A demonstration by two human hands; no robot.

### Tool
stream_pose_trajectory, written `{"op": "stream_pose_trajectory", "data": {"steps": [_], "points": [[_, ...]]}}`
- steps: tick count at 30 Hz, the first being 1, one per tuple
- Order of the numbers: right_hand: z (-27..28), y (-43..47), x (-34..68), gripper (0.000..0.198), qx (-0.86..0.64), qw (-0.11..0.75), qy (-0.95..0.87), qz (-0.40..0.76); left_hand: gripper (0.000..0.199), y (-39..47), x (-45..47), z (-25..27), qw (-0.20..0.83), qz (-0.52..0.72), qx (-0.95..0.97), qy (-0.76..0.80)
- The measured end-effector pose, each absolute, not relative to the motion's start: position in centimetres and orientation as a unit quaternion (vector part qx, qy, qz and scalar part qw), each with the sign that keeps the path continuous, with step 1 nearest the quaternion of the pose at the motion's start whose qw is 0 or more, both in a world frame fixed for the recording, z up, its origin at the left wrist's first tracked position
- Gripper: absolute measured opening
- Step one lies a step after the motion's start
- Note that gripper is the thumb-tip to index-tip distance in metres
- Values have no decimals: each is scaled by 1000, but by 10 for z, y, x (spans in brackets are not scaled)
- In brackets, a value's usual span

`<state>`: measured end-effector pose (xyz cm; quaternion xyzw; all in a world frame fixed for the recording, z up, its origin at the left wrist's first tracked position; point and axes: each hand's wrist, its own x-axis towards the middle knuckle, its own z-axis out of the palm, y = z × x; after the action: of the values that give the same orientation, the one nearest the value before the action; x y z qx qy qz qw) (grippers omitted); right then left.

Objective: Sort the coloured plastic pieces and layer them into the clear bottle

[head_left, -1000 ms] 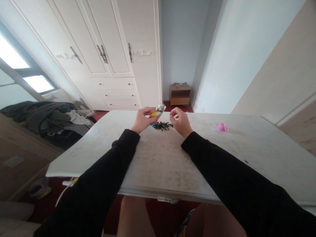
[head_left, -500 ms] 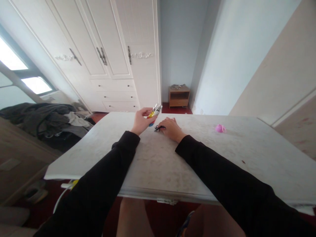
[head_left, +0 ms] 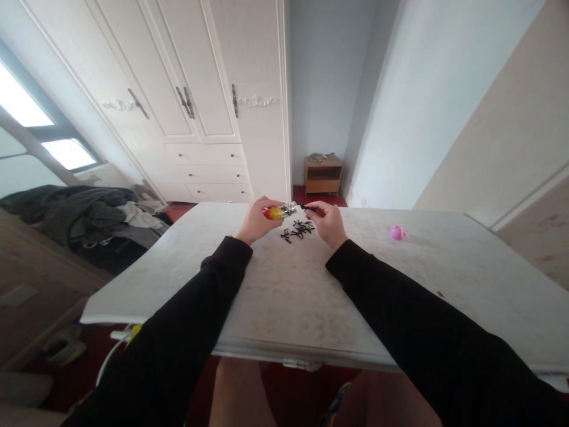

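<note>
My left hand (head_left: pixel 258 220) is closed round a small clear bottle (head_left: pixel 281 212) with red and yellow on it. The bottle lies tilted almost level, its clear mouth toward the right. Close to that mouth, my right hand (head_left: pixel 329 224) pinches a few thin black pieces (head_left: pixel 307 207) between thumb and fingers. Below and between the hands, a loose pile of small black stick-like pieces (head_left: pixel 299 230) is scattered on the white table (head_left: pixel 284 290). Their exact kind is too small to tell.
A pink round object (head_left: pixel 399 233) stands on the table to the right, with a small brown speck (head_left: pixel 440 293) nearer me. Beyond the table are a white wardrobe (head_left: pixel 213 118) and a wooden nightstand (head_left: pixel 323 178). Dark clothes (head_left: pixel 84 219) are heaped at the left.
My right hand has risen from the black pile to the bottle's mouth with a few pieces, uncovering the pile. My left hand has tipped the bottle nearer to level.
</note>
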<state>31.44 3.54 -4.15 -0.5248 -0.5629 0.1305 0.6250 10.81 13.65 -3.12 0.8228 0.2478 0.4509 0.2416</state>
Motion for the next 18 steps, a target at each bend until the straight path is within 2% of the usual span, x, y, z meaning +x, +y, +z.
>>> {"op": "stream_pose_trajectory", "data": {"steps": [4,10,18], "points": [[-45,38,314,14,-521,599,-593,136,40,133,107,-29,224,429,845,229],[-44,38,313,11,-517,560,-643,75,41,133,107,-30,213,403,866,206],[-36,30,307,10,-531,585,-600,129,41,130,107,-29,221,392,870,199]]}}
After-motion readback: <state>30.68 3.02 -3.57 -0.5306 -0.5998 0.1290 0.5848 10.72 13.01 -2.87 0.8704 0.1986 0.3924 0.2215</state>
